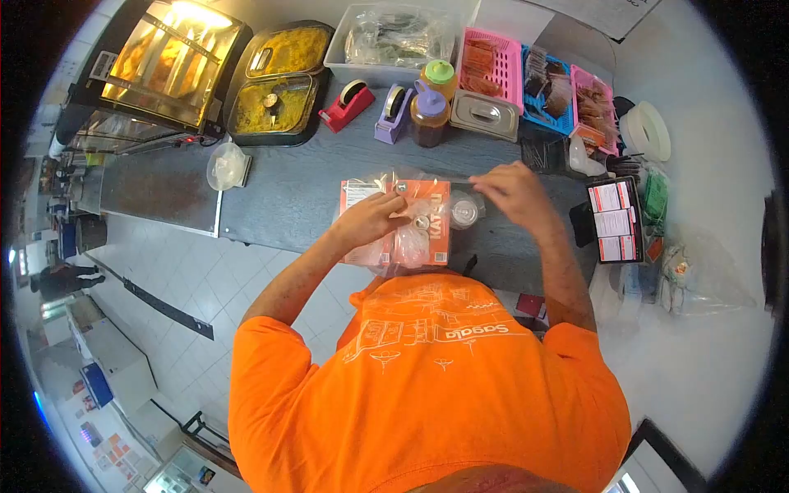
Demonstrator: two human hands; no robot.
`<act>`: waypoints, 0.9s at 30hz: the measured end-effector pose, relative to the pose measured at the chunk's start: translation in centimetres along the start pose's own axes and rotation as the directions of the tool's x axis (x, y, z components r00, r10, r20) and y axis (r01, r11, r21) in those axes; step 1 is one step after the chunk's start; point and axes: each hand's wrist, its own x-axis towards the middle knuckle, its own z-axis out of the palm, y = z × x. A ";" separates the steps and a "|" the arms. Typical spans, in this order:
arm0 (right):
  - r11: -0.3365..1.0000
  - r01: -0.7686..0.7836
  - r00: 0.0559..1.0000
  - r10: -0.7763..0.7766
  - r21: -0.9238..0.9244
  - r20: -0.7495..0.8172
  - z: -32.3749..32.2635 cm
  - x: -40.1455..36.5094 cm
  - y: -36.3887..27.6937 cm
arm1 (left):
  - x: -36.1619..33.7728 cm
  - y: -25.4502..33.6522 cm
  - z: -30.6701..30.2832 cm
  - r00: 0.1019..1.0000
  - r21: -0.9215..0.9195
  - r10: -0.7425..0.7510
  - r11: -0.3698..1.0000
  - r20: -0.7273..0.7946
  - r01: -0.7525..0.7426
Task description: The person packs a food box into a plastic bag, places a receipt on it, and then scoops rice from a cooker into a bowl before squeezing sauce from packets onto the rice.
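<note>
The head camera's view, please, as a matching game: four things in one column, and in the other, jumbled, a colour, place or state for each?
1. Left hand
2. Display case
3. Middle basket
4. Metal pan

A. Blue
B. Over the orange box
C. Lidded
D. Lit inside

Pairs: 1-B, 2-D, 3-A, 4-C
</note>
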 end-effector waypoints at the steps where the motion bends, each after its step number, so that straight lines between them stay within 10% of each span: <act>1: 0.998 0.026 0.999 -0.024 -0.063 0.031 0.7 0.1 -1.0 | 0.2 0.2 -0.6 0.999 0.015 0.037 0.999 -0.003 -0.037; 18: 0.940 0.102 0.991 -0.069 -0.324 0.111 5.6 1.6 -4.1 | -0.3 -0.1 -1.5 0.979 0.094 0.201 0.976 -0.032 -0.198; 27: 0.996 0.042 0.998 -0.046 -0.075 -0.041 10.4 1.6 -5.8 | -0.6 -0.3 -2.0 0.980 -0.066 0.175 0.981 -0.091 -0.182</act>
